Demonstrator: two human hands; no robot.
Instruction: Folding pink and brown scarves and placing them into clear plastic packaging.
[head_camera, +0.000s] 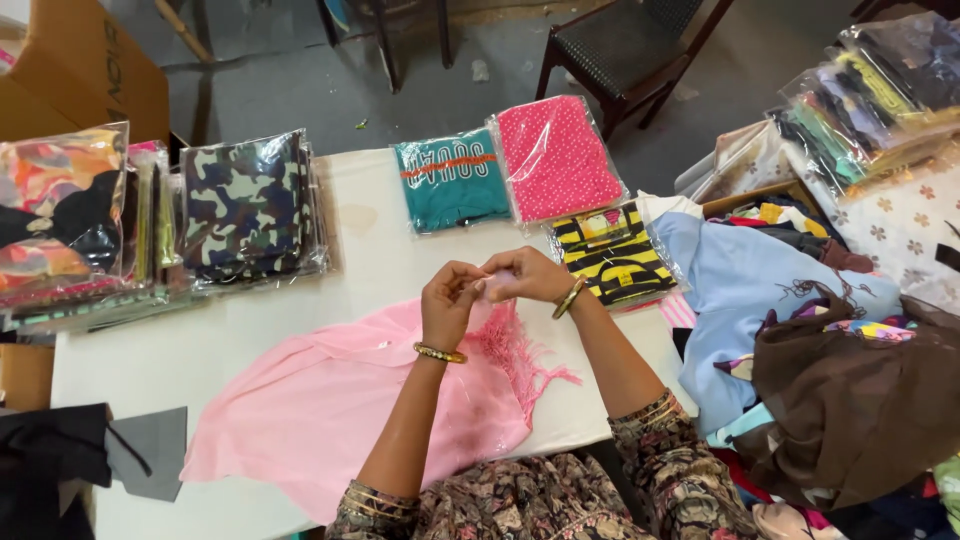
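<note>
A thin pink scarf (330, 400) with a tasselled fringe (520, 355) lies spread on the white table (150, 360) in front of me. Both my hands are raised just above its far edge. My left hand (447, 300) and my right hand (527, 275) meet fingertip to fingertip, pinching a small pale pink bit of the scarf's edge between them. Each wrist wears a gold bangle.
Clear-bagged folded garments lie around: camouflage stack (250, 205), teal one (452, 180), pink dotted one (557, 158), yellow-black striped one (612, 255), colourful stack (65, 215) at left. Loose clothes pile (800, 330) at right. A black chair (625, 45) stands beyond the table.
</note>
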